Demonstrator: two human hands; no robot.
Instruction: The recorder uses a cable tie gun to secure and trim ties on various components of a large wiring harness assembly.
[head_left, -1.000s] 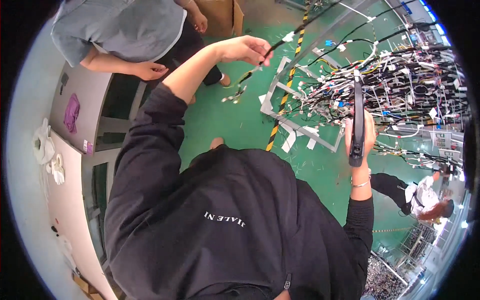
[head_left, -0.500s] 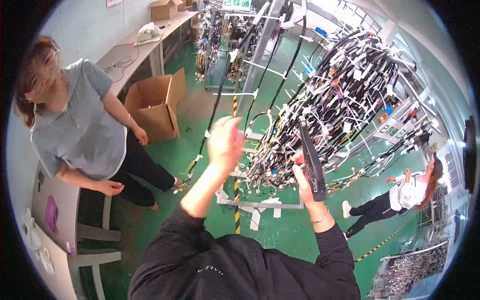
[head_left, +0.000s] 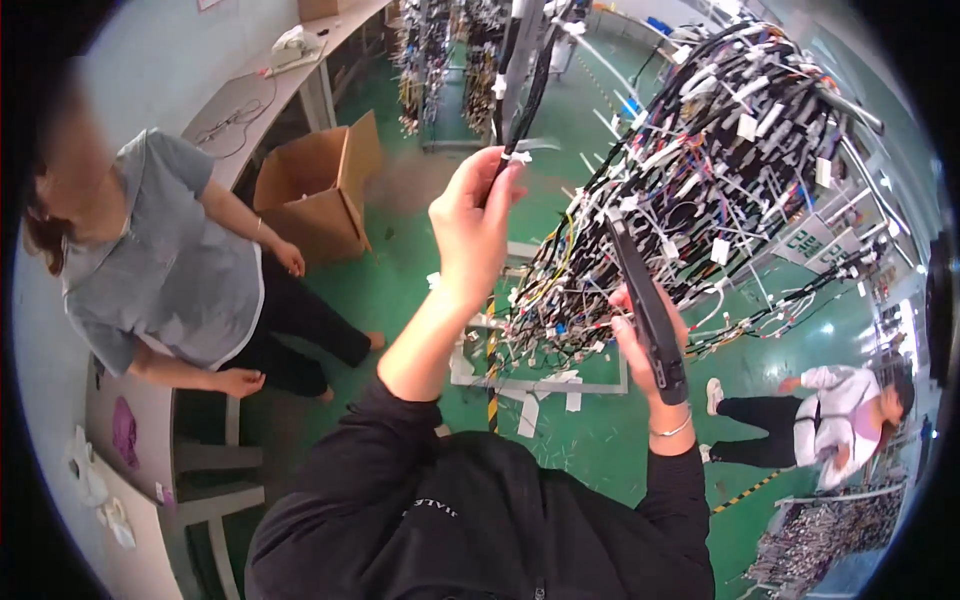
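My left hand (head_left: 472, 215) is raised in front of me, its fingers closed around a black cable bundle (head_left: 536, 95) that hangs from above. A white cable tie (head_left: 518, 157) circles the bundle right at my fingertips, its tail sticking out to the right. In my right hand (head_left: 640, 350) is a long black tool with a narrow nose, apparently a cable tie gun (head_left: 646, 305). Its nose points up and away from me, apart from the bundle in my left hand. Behind the tool hangs a thick mass of wire harnesses (head_left: 720, 130) with many white ties and connectors.
On the left a person in a grey top (head_left: 190, 265) stands close, beside an open cardboard box (head_left: 310, 195) and a long bench (head_left: 235, 110). Another person in a white jacket (head_left: 835, 415) is at the right. A metal frame base (head_left: 540, 386) stands on the green floor.
My left hand, blurred and with fingers apart before, has moved up and right and now grips the cable bundle. The tool shifted slightly right. The person at the right has turned.
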